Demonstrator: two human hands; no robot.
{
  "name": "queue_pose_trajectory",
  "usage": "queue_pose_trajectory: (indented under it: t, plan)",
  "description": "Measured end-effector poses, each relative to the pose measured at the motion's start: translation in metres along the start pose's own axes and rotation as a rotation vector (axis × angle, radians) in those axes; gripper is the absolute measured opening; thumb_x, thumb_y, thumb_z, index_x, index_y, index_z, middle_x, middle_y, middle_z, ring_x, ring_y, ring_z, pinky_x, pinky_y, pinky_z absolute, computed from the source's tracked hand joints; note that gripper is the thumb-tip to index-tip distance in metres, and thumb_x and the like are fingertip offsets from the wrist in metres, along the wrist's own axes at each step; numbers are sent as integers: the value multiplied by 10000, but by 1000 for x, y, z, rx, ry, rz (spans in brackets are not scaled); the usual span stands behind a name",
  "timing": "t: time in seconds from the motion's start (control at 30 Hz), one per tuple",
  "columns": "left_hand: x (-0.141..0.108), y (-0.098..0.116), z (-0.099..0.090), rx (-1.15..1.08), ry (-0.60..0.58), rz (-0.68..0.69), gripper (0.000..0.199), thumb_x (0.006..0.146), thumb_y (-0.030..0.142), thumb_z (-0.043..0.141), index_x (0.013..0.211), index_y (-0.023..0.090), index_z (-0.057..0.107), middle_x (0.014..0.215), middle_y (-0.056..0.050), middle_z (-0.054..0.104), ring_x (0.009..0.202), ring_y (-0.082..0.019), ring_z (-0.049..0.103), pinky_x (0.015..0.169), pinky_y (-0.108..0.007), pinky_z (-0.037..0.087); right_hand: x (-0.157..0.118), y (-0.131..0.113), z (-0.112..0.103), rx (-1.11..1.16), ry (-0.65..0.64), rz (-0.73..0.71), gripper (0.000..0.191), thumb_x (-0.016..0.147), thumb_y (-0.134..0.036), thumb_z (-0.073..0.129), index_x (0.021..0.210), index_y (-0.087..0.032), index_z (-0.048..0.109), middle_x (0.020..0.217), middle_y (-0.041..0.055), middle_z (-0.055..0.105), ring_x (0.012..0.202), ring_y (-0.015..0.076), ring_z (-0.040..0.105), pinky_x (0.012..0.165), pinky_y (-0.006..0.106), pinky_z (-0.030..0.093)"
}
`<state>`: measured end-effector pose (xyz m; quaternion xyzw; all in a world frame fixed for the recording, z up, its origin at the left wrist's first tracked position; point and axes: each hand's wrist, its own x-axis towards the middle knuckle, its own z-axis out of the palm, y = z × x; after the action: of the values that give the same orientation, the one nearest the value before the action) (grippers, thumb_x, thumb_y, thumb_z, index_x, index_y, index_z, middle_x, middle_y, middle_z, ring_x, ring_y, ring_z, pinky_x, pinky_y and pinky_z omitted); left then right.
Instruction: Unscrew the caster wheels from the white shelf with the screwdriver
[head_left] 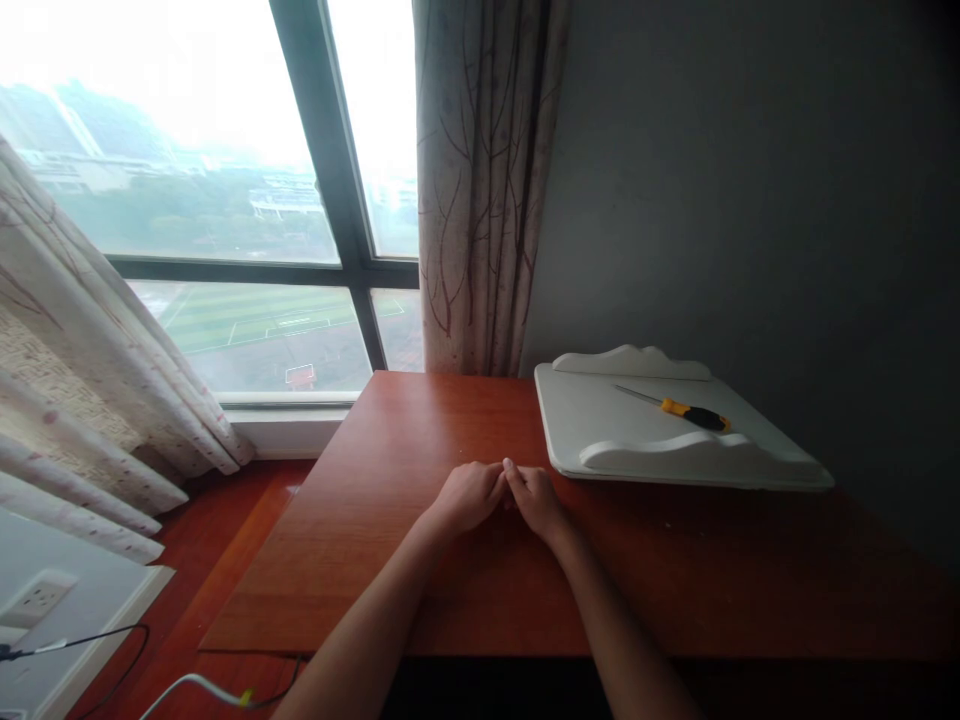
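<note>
My left hand (pixel 471 494) and my right hand (pixel 534 497) meet over the middle of the brown wooden desk (pixel 360 540). The fingers of both are curled in and touch those of the other hand; the right thumb points up at the join. No object shows in either hand, though the palms are hidden. To the right of my hands lies a white board (pixel 577 410) with wavy raised rails along two sides. On it rests a screwdriver (pixel 694 411) with a yellow and black handle, its thin shaft pointing left.
Beyond the desk's left edge are a window (pixel 262 220), patterned curtains (pixel 480 190) and the reddish floor (pixel 217 540). A grey wall (pixel 735 200) stands behind the board. At lower left are a wall socket (pixel 37 598) and a white cable (pixel 195 681) with a dark one.
</note>
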<state>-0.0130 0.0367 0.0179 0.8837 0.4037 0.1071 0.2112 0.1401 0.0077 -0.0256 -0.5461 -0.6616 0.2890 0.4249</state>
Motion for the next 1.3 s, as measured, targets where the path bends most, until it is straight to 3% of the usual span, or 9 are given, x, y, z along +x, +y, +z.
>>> queue_pose_trajectory:
  t: [0.9, 1.3]
  plan:
    - [-1, 3, -3, -5, -10, -12, 551, 1029, 429, 251, 816, 188, 699, 804, -59, 740, 701, -207, 679, 685, -268, 443, 1, -2, -2, -32, -19, 11, 716, 975, -681, 235, 508, -220, 524, 506, 35, 600, 521, 155, 586, 573, 257, 387]
    - [-1, 1, -1, -14, -12, -10, 551, 1038, 419, 249, 812, 199, 701, 803, -46, 742, 700, -202, 677, 700, -265, 447, 1, 2, 0, -30, -16, 13, 693, 997, -624, 276, 514, -210, 548, 506, 28, 599, 517, 153, 585, 573, 257, 380]
